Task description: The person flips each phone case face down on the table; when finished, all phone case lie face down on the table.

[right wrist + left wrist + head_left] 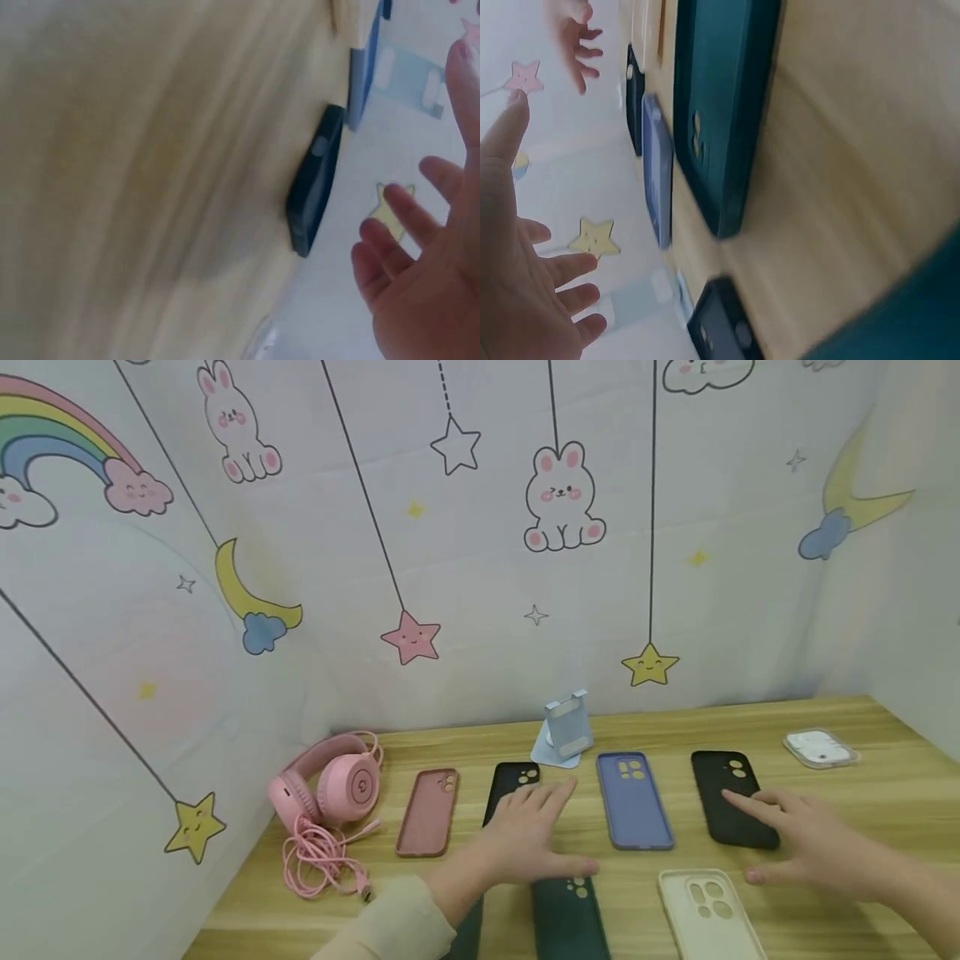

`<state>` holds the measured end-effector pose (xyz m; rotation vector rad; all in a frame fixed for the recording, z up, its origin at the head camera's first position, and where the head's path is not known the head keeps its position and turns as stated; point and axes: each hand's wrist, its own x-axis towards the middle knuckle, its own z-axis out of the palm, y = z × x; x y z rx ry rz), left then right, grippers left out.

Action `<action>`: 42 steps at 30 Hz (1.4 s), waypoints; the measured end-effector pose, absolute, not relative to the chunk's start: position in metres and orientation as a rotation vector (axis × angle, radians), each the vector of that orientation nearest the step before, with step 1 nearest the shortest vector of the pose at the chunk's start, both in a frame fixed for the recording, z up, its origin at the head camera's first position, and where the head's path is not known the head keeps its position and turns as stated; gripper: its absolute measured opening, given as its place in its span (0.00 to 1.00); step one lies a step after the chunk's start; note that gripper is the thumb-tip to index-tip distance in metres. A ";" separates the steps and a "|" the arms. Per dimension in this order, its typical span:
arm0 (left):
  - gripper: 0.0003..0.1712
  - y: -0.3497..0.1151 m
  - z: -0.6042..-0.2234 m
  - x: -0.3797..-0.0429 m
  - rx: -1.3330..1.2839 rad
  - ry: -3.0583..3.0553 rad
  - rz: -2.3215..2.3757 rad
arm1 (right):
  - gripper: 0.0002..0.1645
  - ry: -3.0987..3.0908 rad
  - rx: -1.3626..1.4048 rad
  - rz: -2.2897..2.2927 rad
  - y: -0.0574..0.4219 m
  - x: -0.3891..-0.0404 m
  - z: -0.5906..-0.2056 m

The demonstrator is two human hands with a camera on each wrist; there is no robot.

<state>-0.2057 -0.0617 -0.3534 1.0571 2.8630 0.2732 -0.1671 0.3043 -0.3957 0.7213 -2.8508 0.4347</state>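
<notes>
The left hand hovers above the counter, fingers spread, between a black phone case on its far side and a dark green case on its near side. The right hand, likewise spread, hovers beside a second black case. Between the hands lie a violet case, farther, and a cream case, nearer.

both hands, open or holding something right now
Left hand: open, holding nothing.
Right hand: open, holding nothing.
</notes>
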 end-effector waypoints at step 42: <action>0.37 0.006 -0.391 -0.170 1.149 2.530 0.329 | 0.50 -2.469 1.155 0.459 0.292 -0.131 -0.440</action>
